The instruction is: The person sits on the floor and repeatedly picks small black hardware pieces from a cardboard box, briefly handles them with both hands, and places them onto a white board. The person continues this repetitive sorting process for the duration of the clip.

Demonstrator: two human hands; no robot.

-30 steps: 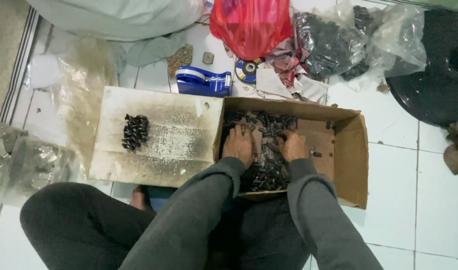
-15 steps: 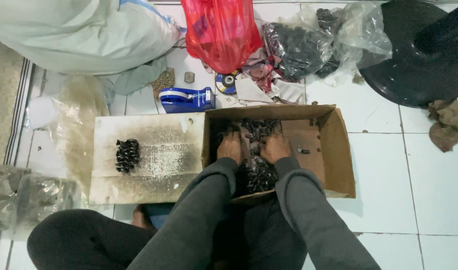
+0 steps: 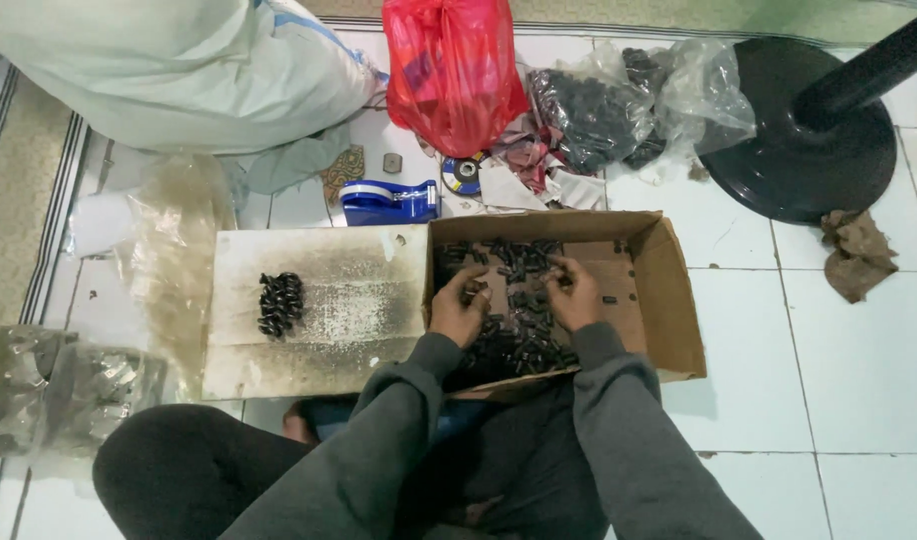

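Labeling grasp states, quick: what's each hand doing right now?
Left hand: curled on small black parts in the box.
Right hand: fingers down in the parts; grip cannot be told.

You're sitting on a home's white tiled floor (image 3: 839, 380), doing piecework: rug edge (image 3: 19, 200) at nine o'clock, fan base (image 3: 799, 150) at two, sack (image 3: 179, 70) at eleven, red bag (image 3: 449, 70) at twelve.

Small black parts (image 3: 514, 335) lie loose in a heap inside an open brown cardboard box (image 3: 674, 300) on the tiled floor, mostly filling its left half.
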